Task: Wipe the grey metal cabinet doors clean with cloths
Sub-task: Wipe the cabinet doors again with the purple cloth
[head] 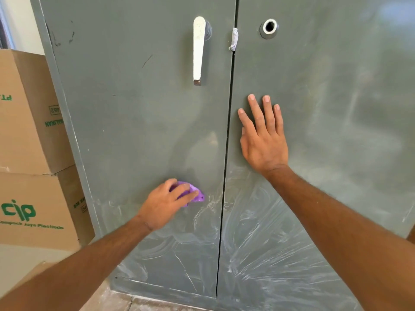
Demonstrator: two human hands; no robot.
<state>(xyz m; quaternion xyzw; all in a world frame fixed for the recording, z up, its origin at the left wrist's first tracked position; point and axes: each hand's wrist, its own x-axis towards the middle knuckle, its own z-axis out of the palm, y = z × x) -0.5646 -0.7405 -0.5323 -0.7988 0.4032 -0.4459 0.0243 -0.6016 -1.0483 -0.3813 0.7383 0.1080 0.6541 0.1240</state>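
A purple cloth (195, 194) was gripped in the left hand (167, 203), bunched under curled fingers and pressed against the lower part of the left cabinet door (134, 131), just left of the seam between the two doors. Only a small fold of the cloth was seen past the fingertips; the rest was hidden under the hand.

The right hand (263, 140) was laid flat on the right cabinet door (336, 131), fingers straight and slightly spread, nothing held in it. It was placed just right of the seam, higher than the left hand and below the round lock hole (269, 27).

A pale metal handle (198, 50) was noted hanging upright on the left door, near its inner edge. A scrap of whitish rag (234, 39) was seen wedged in the seam, level with the handle.

White smears and streaks (258, 239) were recorded across the lower part of both doors, below the hands; the upper surfaces were seen as duller grey with a few dark scuff marks.

Stacked cardboard boxes (29, 176) with green print were noted to the left of the cabinet. A dusty floor (125, 301) was visible at its base.
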